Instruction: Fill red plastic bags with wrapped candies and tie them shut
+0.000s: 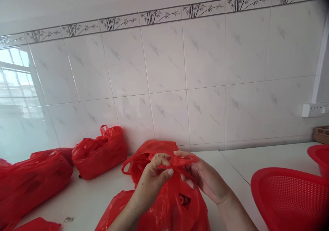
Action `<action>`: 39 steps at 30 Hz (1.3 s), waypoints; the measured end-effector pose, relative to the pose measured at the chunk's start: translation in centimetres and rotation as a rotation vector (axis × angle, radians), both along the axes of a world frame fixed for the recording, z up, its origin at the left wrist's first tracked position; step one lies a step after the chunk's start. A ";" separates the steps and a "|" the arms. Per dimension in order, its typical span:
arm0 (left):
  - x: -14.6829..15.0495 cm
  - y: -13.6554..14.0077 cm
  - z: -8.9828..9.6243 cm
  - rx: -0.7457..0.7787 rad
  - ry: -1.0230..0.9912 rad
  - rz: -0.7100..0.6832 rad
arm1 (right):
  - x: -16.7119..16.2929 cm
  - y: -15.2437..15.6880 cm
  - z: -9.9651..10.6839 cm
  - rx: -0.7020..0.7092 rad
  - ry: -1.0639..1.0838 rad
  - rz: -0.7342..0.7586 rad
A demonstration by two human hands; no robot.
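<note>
A red plastic bag (pixel 159 208) lies in front of me on the white table, its top gathered upward. My left hand (pixel 154 176) pinches the twisted handles of this bag between thumb and fingers. On the other side of the gathered plastic, my right hand (pixel 199 174) has its fingers curled around a handle end. A small dark printed mark shows on the bag's right part. What the bag contains is hidden. Just behind my hands, another red plastic bag (pixel 156 146) rests against the wall.
Several filled red bags stand at the left, one bag (pixel 100 155) near the tiled wall (pixel 167 118). A red perforated basket (pixel 264 179) is at the right, with a second red basket (pixel 315 154) behind it. A white power socket (pixel 312 110) is on the wall.
</note>
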State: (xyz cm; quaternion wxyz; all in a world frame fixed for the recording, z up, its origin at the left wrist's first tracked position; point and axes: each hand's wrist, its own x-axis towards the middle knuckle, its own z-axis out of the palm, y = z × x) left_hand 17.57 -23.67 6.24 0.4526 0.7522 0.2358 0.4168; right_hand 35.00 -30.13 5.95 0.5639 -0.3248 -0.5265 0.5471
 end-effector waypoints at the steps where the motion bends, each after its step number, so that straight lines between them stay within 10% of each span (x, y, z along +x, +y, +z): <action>1: -0.1 0.1 -0.1 -0.085 -0.033 -0.026 | 0.2 0.0 -0.1 0.019 -0.006 0.047; 10: 0.9 0.5 -1.3 -0.133 0.044 0.009 | 0.8 0.7 -0.7 0.071 -0.342 -0.019; 15: 0.9 0.2 -1.6 -0.023 0.089 0.074 | 0.4 2.3 -1.9 0.053 -0.560 -0.431; 19: 0.7 -0.1 -1.9 0.175 0.263 0.195 | -0.2 3.1 -2.4 0.030 -0.611 -0.542; 27: -0.1 0.0 -3.4 0.713 0.406 0.351 | 0.7 3.1 -2.4 0.003 -0.105 -0.205; 30: -0.9 -1.0 -4.4 0.952 0.428 0.396 | 1.4 4.5 -4.1 -0.026 -0.155 -0.405; 34: -2.3 -2.7 -5.5 1.070 0.406 0.210 | 3.0 7.0 -7.7 -0.058 -0.298 -0.775; 39: -4.1 -3.8 -6.5 0.783 0.412 -0.064 | 3.9 8.5 -11.6 -0.112 -0.315 -0.823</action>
